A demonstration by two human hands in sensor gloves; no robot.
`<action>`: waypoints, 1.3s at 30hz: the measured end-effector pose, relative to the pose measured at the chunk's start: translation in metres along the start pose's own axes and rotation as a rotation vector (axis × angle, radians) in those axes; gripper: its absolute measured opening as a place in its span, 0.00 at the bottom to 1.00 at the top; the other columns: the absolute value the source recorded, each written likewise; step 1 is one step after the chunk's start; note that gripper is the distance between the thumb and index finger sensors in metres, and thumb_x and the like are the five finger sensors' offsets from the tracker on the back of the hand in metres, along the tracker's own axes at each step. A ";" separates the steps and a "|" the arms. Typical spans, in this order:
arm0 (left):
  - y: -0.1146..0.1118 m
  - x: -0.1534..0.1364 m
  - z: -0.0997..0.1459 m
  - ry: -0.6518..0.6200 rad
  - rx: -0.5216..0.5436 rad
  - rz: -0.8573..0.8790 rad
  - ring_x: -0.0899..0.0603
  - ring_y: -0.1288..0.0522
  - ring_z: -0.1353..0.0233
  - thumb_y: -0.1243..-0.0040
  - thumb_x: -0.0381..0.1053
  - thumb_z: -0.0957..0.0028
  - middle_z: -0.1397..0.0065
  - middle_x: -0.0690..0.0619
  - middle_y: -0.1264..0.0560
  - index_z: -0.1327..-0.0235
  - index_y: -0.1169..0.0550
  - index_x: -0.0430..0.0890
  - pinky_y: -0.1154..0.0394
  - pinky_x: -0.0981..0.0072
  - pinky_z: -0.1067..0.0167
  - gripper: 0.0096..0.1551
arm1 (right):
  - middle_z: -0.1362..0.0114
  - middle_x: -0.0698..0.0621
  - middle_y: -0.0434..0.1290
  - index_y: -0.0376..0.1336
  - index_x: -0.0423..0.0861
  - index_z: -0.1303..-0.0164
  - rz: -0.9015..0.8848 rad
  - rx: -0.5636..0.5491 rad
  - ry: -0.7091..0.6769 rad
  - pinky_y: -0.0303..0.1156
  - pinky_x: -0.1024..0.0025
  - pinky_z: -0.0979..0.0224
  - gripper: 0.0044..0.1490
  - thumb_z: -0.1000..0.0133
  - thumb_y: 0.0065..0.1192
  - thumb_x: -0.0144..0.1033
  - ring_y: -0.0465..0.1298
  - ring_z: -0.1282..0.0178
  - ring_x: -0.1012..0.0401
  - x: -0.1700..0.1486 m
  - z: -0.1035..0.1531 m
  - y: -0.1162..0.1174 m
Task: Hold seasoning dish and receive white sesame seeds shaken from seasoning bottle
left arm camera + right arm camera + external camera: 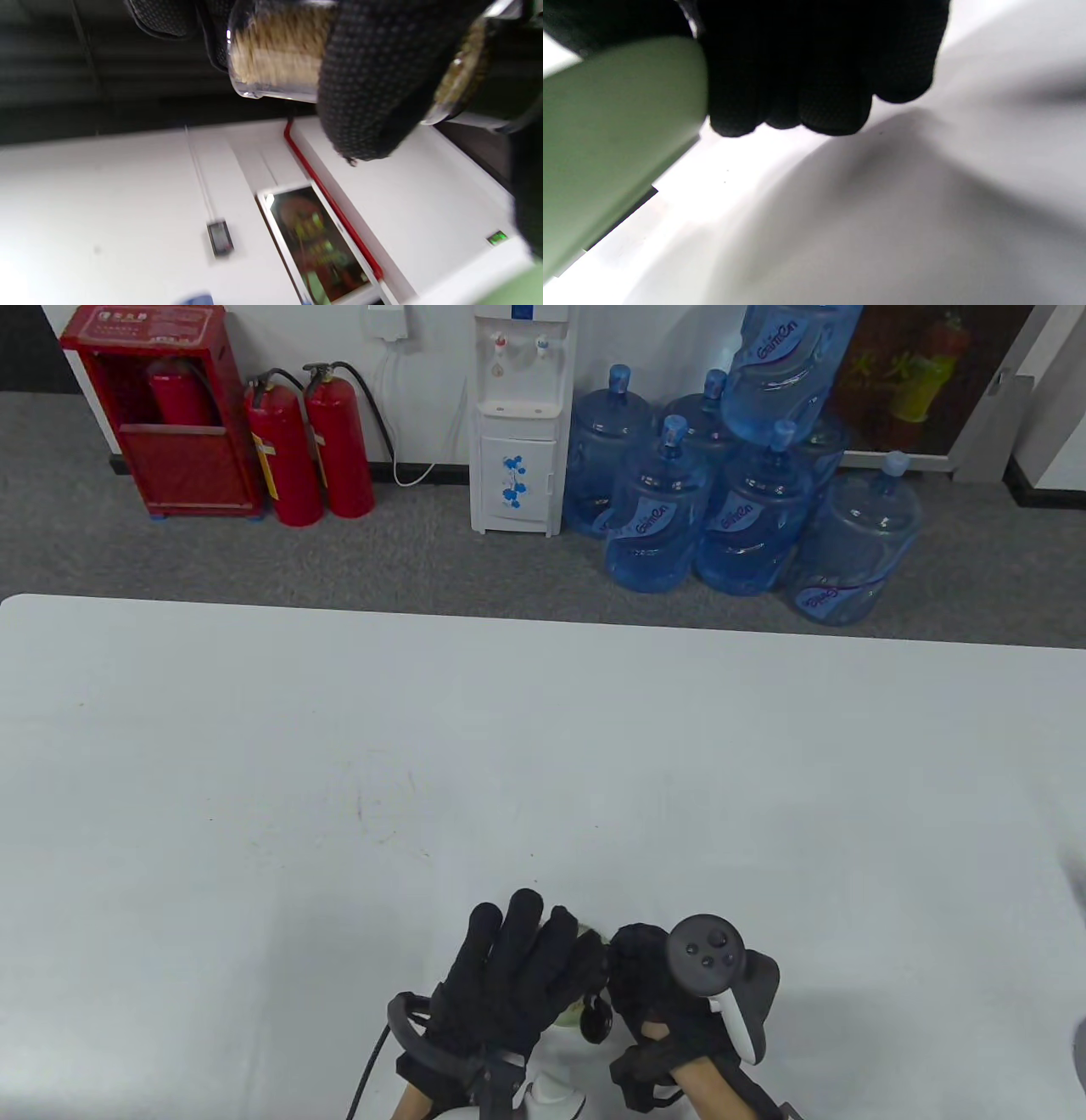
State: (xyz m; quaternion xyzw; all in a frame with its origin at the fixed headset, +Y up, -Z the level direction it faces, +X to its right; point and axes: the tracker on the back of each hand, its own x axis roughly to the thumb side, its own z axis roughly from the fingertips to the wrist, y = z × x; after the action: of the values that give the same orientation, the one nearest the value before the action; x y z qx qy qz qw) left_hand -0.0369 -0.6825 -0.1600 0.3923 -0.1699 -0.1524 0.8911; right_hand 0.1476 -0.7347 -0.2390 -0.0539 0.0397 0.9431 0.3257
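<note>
My left hand [509, 976] is low at the table's near edge and grips a clear seasoning bottle [275, 55] filled with pale sesame seeds. In the left wrist view its gloved fingers [373, 84] wrap the bottle, which lies tilted on its side. The bottle's dark cap end [596, 1020] shows between the two hands. My right hand [653, 993] is just to the right and holds a pale green seasoning dish [606, 140] by its rim, fingers [818, 76] curled over it. A sliver of the dish [585, 935] peeks out beyond my left fingers. Most of both objects is hidden in the table view.
The white table [543, 772] stretches far ahead and to both sides. Beyond its far edge on the floor stand water jugs [747, 517], a water dispenser [517, 424] and red fire extinguishers [310, 441].
</note>
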 end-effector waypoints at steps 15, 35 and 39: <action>-0.008 -0.003 0.005 -0.086 -0.064 -0.137 0.48 0.27 0.19 0.13 0.56 0.66 0.28 0.74 0.27 0.47 0.23 0.80 0.33 0.43 0.21 0.37 | 0.32 0.56 0.77 0.79 0.49 0.59 -0.006 -0.005 0.015 0.77 0.60 0.34 0.24 0.50 0.72 0.57 0.81 0.39 0.57 -0.003 -0.001 -0.001; 0.000 0.001 0.001 -0.042 0.013 -0.072 0.46 0.27 0.19 0.14 0.56 0.65 0.27 0.72 0.28 0.45 0.24 0.79 0.34 0.42 0.22 0.37 | 0.32 0.56 0.77 0.79 0.49 0.59 0.003 0.001 0.009 0.77 0.60 0.34 0.24 0.50 0.72 0.57 0.81 0.38 0.57 -0.002 0.000 0.000; -0.006 0.001 -0.003 0.035 -0.110 -0.029 0.45 0.29 0.18 0.13 0.53 0.64 0.27 0.70 0.28 0.45 0.23 0.78 0.36 0.40 0.21 0.37 | 0.32 0.56 0.77 0.79 0.50 0.59 -0.001 0.002 0.004 0.77 0.60 0.34 0.23 0.50 0.72 0.57 0.81 0.38 0.57 -0.001 0.000 0.000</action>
State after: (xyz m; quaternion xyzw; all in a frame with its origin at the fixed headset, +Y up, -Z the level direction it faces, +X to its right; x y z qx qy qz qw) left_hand -0.0353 -0.6855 -0.1662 0.3478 -0.1398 -0.1674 0.9119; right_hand 0.1482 -0.7350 -0.2392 -0.0555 0.0411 0.9428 0.3260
